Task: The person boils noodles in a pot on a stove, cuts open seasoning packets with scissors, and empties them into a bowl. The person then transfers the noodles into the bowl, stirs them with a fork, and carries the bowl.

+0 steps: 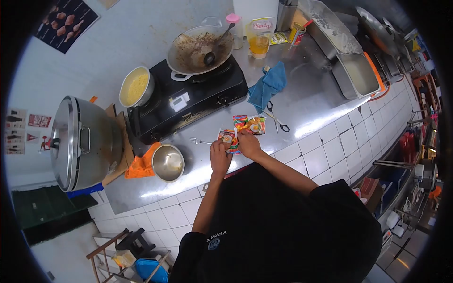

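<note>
At the front edge of the steel counter, my left hand (220, 153) is closed on the left side of a red and green instant noodle packet (228, 138). My right hand (247, 143) grips the same packet on its right side, fingers bent; its fingertips are partly hidden. Just beyond it lies a second noodle packet (256, 125), flat on the counter. A fork (200, 141) rests to the left of my left hand. Scissors (277, 119) with dark handles lie right of the packets, near a crumpled blue cloth (270, 88).
A black gas stove (193, 109) carries a wok (191, 52) with a ladle and a pot of noodles (136, 87). A steel bowl (168, 163) stands left, beside a large lidded pot (89, 141). An oil pouch (259, 40) and metal trays (355, 75) are at the back right.
</note>
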`<act>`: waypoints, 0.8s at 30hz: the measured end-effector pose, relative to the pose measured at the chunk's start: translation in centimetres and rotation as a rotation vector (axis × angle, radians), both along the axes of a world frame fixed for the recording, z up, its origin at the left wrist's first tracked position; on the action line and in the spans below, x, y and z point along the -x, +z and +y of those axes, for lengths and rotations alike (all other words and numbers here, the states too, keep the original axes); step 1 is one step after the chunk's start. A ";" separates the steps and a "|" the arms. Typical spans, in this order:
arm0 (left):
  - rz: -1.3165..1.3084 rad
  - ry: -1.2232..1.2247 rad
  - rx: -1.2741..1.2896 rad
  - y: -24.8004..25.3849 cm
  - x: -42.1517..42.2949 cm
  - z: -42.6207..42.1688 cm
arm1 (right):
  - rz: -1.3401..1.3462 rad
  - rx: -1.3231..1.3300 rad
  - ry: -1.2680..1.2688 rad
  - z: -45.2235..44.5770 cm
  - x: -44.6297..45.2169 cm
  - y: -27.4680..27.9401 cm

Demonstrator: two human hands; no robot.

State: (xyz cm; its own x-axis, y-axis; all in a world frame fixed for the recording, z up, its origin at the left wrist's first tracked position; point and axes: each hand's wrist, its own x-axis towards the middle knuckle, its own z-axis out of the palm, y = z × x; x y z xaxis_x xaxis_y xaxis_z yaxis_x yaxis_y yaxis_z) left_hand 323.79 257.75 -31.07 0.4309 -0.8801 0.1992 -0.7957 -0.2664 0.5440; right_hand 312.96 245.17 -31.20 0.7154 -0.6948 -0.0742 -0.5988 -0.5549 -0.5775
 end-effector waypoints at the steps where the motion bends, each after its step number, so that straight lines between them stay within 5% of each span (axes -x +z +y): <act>1: -0.010 -0.004 -0.009 -0.1 0.0 -0.2 | 0.029 0.022 0.012 -0.1 0.2 -0.3; 8: -0.126 0.016 -0.063 -1.3 0.4 -0.1 | 0.008 -0.304 -0.411 0.4 -1.9 -1.3; 14: -0.059 0.077 -0.058 -1.1 0.3 -0.1 | -0.286 -0.418 -0.433 -0.5 -1.7 -4.2; 18: -0.098 0.144 -0.008 -0.9 -0.4 0.3 | -0.444 -0.917 -0.279 -2.6 0.4 -1.2; 21: -0.101 0.179 0.005 -0.8 -1.2 0.3 | -0.684 -1.001 -0.236 -4.0 1.8 -1.2; 22: -0.096 0.180 0.011 -0.7 -1.5 0.2 | -0.528 -0.874 -0.314 -4.3 2.1 -1.1; 24: -0.077 0.186 0.010 -0.6 -2.1 0.2 | -0.575 -1.082 -0.323 -4.7 3.1 2.3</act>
